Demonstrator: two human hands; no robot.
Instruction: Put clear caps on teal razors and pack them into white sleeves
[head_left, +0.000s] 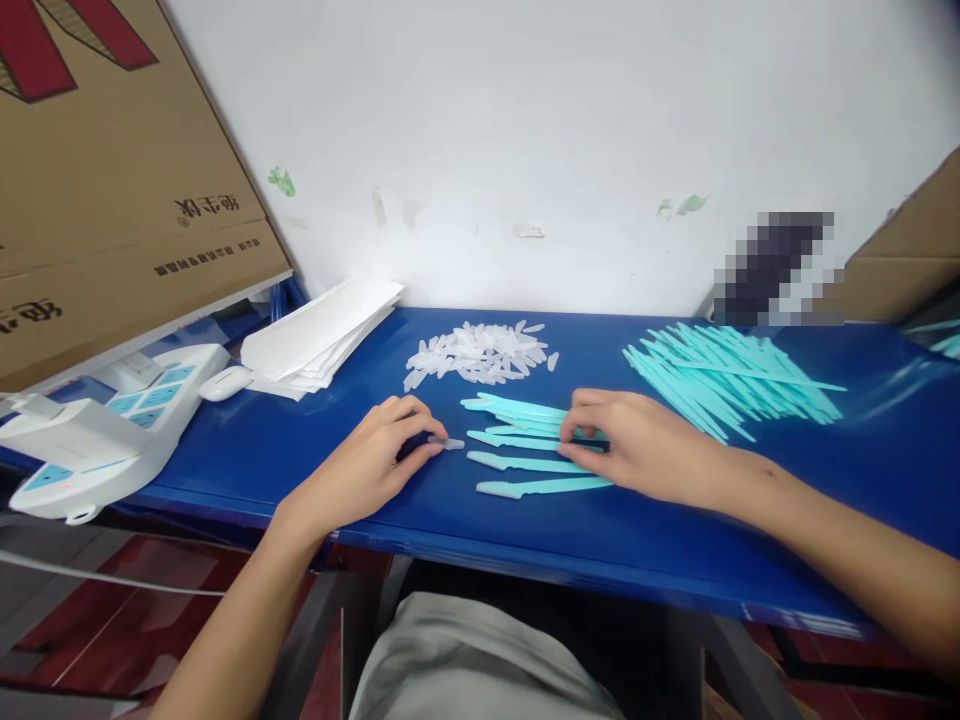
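Teal sticks [536, 463] on blue tbl [450, 515], white wall [480, 130] behind; L hand [382, 450] pinches clear cap [455, 444], R hand [649, 445] 1 stick [517, 441].

Blue table [450, 505], piled whitish caps [480, 355], turquoise razors [727, 375], white papers [322, 330]

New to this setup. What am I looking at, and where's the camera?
No machine here: one person's bare hands, seen from a head-worn camera looking forward and down. On the blue table lie a pile of small whitish pieces, a pile of turquoise sticks and, at left, white sheets. The left hand pinches one small translucent piece. The right hand is over a row of turquoise sticks; its exact grip is hard to tell.
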